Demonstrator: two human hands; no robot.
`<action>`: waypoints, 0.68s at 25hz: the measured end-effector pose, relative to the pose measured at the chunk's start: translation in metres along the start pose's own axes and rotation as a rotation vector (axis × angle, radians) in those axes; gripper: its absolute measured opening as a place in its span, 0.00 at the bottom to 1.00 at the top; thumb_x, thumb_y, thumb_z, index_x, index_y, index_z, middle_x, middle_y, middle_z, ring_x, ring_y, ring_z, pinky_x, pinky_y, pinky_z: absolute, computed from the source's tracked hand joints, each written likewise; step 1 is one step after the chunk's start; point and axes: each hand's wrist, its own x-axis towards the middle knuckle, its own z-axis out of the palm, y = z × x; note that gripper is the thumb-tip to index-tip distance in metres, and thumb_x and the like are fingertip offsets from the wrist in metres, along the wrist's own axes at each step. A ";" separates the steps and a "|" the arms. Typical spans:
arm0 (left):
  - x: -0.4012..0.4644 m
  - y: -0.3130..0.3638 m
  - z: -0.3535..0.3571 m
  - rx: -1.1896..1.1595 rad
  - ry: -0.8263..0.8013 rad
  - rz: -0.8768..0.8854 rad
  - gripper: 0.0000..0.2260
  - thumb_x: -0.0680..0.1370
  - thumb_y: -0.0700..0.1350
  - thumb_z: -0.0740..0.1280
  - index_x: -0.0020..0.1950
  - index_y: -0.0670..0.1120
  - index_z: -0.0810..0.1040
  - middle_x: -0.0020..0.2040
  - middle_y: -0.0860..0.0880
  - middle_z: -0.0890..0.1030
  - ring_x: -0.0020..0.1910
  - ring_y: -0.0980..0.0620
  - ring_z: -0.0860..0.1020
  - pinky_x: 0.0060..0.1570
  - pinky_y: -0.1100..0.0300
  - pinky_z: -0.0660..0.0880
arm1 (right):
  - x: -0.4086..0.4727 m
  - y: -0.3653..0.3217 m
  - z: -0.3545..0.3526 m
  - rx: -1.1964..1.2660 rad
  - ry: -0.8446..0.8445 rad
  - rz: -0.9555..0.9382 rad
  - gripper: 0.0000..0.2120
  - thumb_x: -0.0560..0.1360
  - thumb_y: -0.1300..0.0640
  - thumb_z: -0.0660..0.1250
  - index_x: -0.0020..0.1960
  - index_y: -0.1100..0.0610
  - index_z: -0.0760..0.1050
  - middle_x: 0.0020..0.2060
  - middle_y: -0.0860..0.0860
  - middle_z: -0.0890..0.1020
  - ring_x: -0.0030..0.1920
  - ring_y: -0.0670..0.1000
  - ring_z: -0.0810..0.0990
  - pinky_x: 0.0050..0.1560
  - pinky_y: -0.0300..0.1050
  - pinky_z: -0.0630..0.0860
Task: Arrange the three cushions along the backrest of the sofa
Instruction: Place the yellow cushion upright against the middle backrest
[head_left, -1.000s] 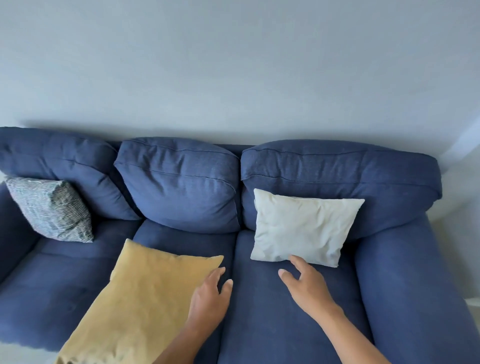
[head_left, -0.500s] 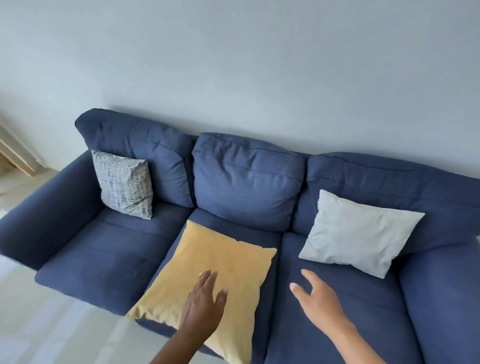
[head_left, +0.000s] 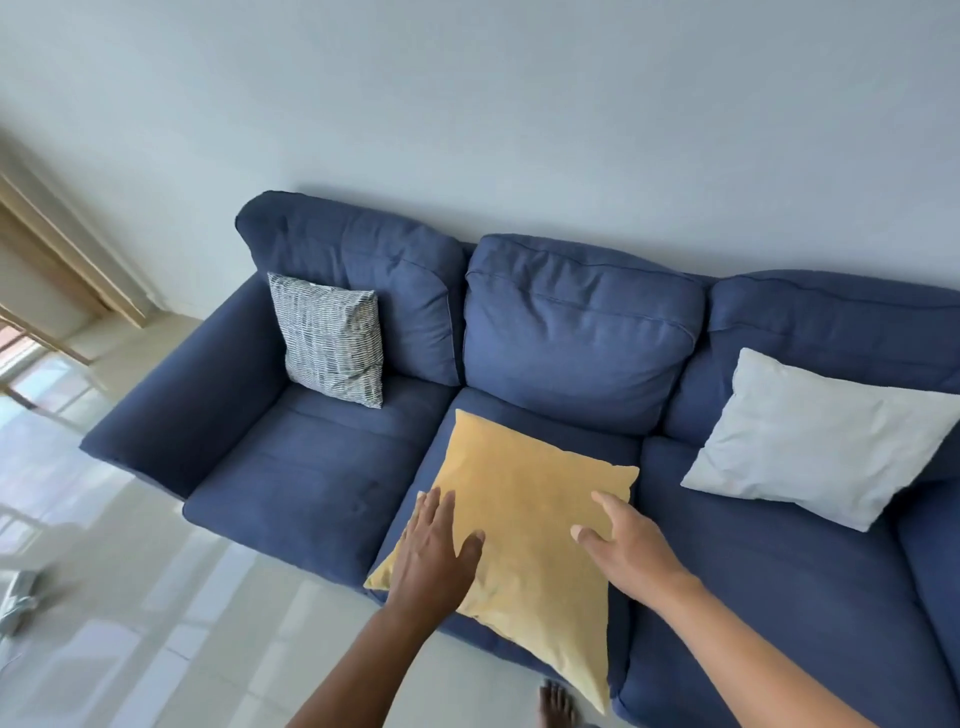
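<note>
A yellow cushion (head_left: 524, 519) lies flat on the middle seat of the blue sofa (head_left: 322, 467), one corner hanging over the front edge. My left hand (head_left: 436, 556) hovers open over its left side, fingers spread. My right hand (head_left: 631, 545) is open over its right edge, fingers apart. A patterned grey-white cushion (head_left: 332, 340) leans upright against the left backrest. A pale white cushion (head_left: 815, 436) leans against the right backrest.
The sofa stands against a plain wall (head_left: 519, 114). Pale tiled floor (head_left: 130, 623) lies in front of it, with a wooden frame (head_left: 62, 270) at far left. A bare foot (head_left: 558, 704) shows at the bottom edge.
The view has swung left and pulled back. Both hands have moved from beside the white cushion to over the yellow cushion.
</note>
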 end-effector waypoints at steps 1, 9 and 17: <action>0.000 -0.003 -0.001 0.023 -0.012 0.000 0.33 0.84 0.58 0.60 0.85 0.46 0.54 0.86 0.47 0.53 0.85 0.48 0.47 0.81 0.50 0.53 | 0.006 -0.005 0.004 0.003 -0.005 -0.006 0.34 0.80 0.45 0.64 0.81 0.55 0.59 0.80 0.52 0.65 0.78 0.54 0.65 0.75 0.47 0.64; 0.032 -0.041 0.003 0.127 -0.094 -0.048 0.33 0.84 0.58 0.60 0.85 0.46 0.54 0.86 0.46 0.53 0.85 0.46 0.47 0.81 0.50 0.53 | 0.036 -0.002 0.037 -0.040 -0.090 0.013 0.34 0.81 0.45 0.62 0.82 0.56 0.58 0.81 0.52 0.63 0.80 0.52 0.60 0.79 0.49 0.59; 0.087 -0.062 0.030 0.239 -0.308 0.160 0.34 0.84 0.56 0.59 0.85 0.44 0.51 0.86 0.43 0.50 0.85 0.44 0.47 0.82 0.49 0.51 | 0.044 0.013 0.059 -0.025 0.070 0.223 0.33 0.81 0.46 0.63 0.81 0.57 0.58 0.81 0.52 0.63 0.80 0.53 0.60 0.78 0.48 0.60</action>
